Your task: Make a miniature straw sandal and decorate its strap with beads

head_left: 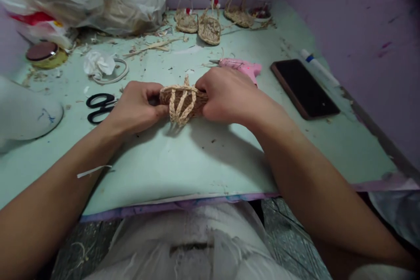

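Holding a braided woven piece (181, 104), left hand (139, 107) and right hand (226, 96) pinch its opposite sides. Scissors (106, 107) lie beside the left hand.

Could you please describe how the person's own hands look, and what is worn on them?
The left hand and right hand are bare, without gloves. No sleeve reaches them, and no watch shows. A thin white strip appears against the left forearm.
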